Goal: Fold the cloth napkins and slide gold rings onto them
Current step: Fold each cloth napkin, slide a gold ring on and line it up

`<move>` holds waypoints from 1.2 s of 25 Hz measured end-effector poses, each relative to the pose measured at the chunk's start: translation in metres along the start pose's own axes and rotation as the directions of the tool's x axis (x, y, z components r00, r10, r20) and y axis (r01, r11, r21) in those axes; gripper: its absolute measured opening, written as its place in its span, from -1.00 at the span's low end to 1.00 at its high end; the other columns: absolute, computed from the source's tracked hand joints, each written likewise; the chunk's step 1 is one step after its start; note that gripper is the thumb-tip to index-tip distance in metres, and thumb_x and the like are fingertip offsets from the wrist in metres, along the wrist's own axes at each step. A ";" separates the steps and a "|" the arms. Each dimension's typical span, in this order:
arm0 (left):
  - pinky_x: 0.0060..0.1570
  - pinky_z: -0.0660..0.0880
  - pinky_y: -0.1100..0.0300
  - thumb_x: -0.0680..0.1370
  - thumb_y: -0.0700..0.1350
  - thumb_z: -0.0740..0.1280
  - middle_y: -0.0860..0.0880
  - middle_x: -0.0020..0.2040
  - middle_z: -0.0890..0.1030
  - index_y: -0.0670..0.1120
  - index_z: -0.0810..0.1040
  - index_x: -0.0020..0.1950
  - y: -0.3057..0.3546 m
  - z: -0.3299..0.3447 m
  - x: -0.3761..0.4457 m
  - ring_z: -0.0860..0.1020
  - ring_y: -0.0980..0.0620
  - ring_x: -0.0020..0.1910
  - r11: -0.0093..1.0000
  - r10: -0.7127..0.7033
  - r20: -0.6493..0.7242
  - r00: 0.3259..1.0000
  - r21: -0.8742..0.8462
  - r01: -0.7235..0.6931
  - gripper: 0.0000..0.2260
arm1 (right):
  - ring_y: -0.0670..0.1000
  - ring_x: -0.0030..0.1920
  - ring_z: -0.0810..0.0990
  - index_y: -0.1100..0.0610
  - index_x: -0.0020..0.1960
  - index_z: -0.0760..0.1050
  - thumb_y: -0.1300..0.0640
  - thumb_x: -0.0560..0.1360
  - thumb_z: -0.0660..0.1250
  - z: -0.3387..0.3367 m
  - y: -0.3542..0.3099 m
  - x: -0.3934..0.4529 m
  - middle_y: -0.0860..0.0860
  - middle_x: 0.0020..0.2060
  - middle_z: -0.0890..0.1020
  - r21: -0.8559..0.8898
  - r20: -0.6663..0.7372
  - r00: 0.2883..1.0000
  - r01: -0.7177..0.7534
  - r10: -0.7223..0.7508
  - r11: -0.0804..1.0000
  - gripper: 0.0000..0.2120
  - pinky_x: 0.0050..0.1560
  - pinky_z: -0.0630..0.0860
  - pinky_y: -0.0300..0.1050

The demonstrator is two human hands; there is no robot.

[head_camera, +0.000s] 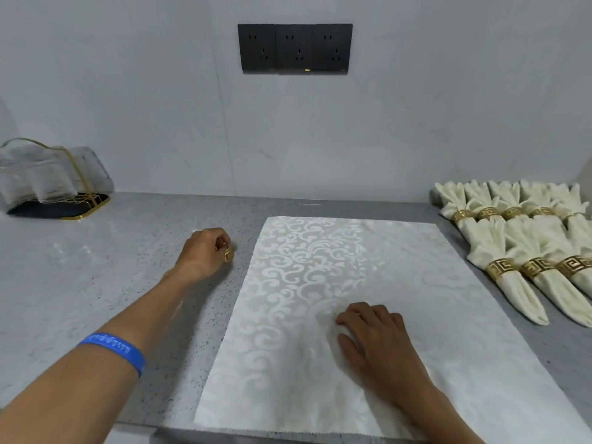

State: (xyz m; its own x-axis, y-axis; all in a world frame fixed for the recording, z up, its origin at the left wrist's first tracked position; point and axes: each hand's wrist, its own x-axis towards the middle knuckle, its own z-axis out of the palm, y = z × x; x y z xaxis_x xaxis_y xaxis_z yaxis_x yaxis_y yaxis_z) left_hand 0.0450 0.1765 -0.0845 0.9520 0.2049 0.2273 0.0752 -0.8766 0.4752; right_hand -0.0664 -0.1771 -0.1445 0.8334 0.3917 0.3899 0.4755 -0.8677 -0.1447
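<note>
At far left a gold-wire holder (pixel 77 190) stands on the grey speckled countertop (pixel 96 267). Your left hand (pixel 201 251) pinches a small gold napkin ring (pixel 228 255) in curled fingers, just left of the flat white damask cloth napkin (pixel 320 267). Your right hand (pixel 378 341) rests on that napkin, fingers loosely spread and holding nothing. Finished cream ringed napkins (pixel 525 248) lie at right.

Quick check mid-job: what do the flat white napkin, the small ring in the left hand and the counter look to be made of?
Flat white patterned napkin: seemingly woven damask cloth, with glossy scrolls on a matt ground and a pinked front edge. Small gold ring pinched by the left hand: probably metal or metal-plated, given its bright sheen; too small to be sure. Grey speckled counter: polished stone or composite, reflective.
</note>
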 end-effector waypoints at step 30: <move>-0.21 0.36 0.15 0.55 0.09 0.37 0.01 -0.28 0.53 -0.15 0.58 -0.16 0.077 -0.073 -0.185 0.47 0.07 -0.29 0.960 0.278 0.823 0.495 -0.246 -0.131 -0.70 | -0.15 -0.26 0.52 -0.06 -0.23 0.55 -0.02 0.47 0.40 -0.194 0.087 -0.060 -0.11 -0.25 0.58 0.012 0.823 0.547 -0.287 0.154 0.958 -0.88 -0.15 0.45 -0.13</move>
State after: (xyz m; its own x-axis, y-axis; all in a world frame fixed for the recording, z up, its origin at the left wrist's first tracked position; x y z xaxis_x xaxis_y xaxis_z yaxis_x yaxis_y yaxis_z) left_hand -0.1472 0.1031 -0.0278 0.7364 -0.5008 -0.4548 -0.1253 -0.7616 0.6358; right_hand -0.1296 -0.3354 -0.0041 0.7611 0.3326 -0.5569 0.2196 -0.9399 -0.2613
